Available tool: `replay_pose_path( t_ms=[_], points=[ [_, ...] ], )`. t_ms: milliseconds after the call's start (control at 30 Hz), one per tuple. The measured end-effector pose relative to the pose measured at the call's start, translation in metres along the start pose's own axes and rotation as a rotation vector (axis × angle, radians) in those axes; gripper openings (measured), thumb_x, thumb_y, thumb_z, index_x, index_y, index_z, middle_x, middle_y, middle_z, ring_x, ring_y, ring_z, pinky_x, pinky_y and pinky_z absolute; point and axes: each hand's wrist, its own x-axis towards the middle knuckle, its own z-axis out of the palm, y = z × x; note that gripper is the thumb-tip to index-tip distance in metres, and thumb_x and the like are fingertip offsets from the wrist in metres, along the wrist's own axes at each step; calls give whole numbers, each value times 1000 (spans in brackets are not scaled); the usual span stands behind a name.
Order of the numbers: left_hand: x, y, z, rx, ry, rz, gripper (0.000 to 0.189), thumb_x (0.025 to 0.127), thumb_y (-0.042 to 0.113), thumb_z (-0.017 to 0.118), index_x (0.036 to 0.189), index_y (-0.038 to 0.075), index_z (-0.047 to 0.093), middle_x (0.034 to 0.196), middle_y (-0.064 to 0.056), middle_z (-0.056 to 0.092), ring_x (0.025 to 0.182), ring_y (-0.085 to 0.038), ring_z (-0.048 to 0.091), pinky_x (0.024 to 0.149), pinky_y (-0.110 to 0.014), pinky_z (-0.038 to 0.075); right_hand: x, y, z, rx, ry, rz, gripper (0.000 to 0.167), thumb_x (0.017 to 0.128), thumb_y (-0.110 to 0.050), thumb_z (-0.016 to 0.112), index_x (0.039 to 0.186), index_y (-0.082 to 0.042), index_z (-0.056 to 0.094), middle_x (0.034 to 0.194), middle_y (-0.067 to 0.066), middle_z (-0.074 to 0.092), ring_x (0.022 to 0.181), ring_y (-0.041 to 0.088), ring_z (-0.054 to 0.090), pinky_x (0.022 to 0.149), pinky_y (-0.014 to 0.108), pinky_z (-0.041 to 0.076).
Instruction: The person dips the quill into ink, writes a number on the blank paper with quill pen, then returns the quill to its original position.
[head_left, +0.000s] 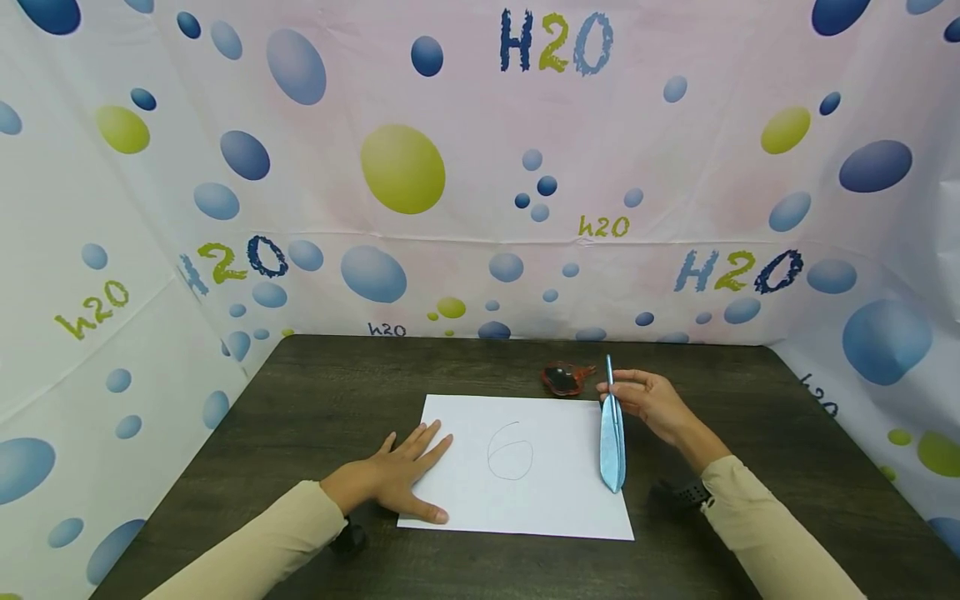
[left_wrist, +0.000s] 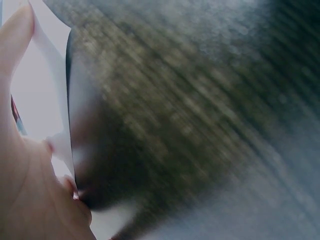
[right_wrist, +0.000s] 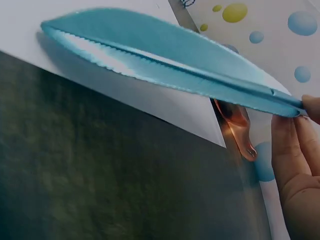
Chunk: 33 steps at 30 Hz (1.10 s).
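Note:
A white sheet of paper (head_left: 555, 492) with a thin, hand-drawn "6" (head_left: 510, 451) lies on the dark table. My left hand (head_left: 401, 475) rests on its left part, fingers straight and spread. In my right hand (head_left: 652, 404) I pinch a light-blue feather-shaped pen (head_left: 612, 446) by its narrow shaft end, between thumb and fingertips. Its broad, rounded end points down toward me and overlaps the right edge of the paper. The right wrist view shows the feather's fine-toothed edges (right_wrist: 165, 55); my left wrist view catches only part of the palm and the lifted paper edge.
Sunglasses (head_left: 564, 379) with an orange-brown frame and dark lenses lie just behind the paper, left of my right hand. The dark wood-grain table (head_left: 337, 392) meets a white printed sheet (head_left: 465, 183) at the back and sides. A black strap (head_left: 686, 493) sits at my right wrist.

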Motion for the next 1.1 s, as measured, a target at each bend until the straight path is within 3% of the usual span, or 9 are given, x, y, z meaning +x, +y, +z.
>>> replay_pose_path(
  t_ms=[300,533,700,867,1100],
  points=[
    [1,-2,1,-8,-3,0,108,78,69,63,156,18,8,162,-9,-7,148,-31,-2,111,-66,3,14,-9,-11,-65,-76,97,53,97,-11,57,134,21,37,106,5,71,96,11,68,85,26,54],
    [4,-6,5,-3,4,11,109,77,71,61,156,19,9,162,-9,-7,148,-31,-2,111,-66,3,25,-14,-13,-250,-17,169,50,95,-14,60,131,17,45,102,1,69,90,5,63,82,26,54],
    [4,-5,4,-3,1,9,108,77,70,62,156,18,9,162,-10,-6,148,-32,-2,110,-67,3,33,-13,-12,-364,5,192,41,95,-12,60,126,14,54,106,10,68,91,10,64,84,31,55],
    [3,-3,2,-3,3,2,107,78,69,63,156,18,9,162,-10,-5,148,-32,-2,111,-66,3,38,-13,-11,-442,10,199,36,94,-9,61,121,15,58,106,15,69,88,12,65,82,34,56],
    [3,-3,2,2,8,1,107,78,68,63,156,18,9,162,-10,-5,148,-32,-2,111,-66,4,42,-11,-6,-514,30,186,31,92,-5,62,115,16,61,97,12,71,78,10,63,74,31,56]
  ],
)
